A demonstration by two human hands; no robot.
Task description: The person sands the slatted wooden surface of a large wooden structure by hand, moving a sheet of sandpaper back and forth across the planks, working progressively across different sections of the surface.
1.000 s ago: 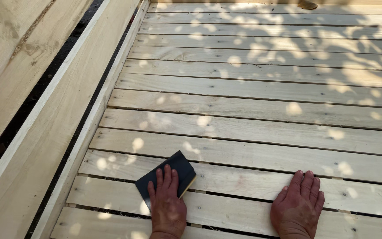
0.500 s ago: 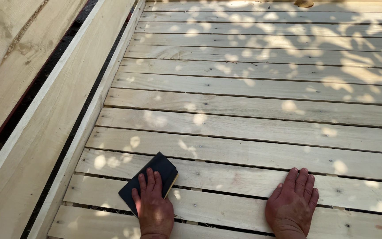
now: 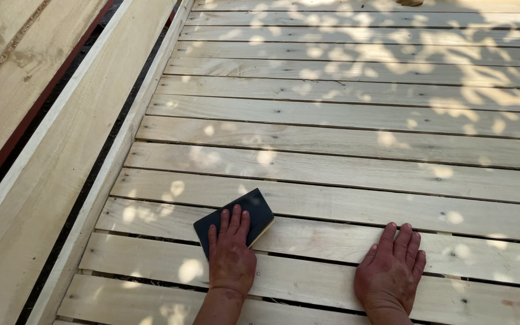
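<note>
Down at the far left we see wide pale boards (image 3: pixel 49 174) running alongside the slatted deck (image 3: pixel 344 150), with a dark gap between them. Next, our left hand (image 3: pixel 231 259) lies palm down, fingers spread flat on a dark sanding block (image 3: pixel 236 218), which rests on a slat near the deck's left edge. Further right, well apart from the block, our right hand (image 3: pixel 390 272) rests open and flat on the bare slats, holding nothing. Dappled sunlight spots the planks.
</note>
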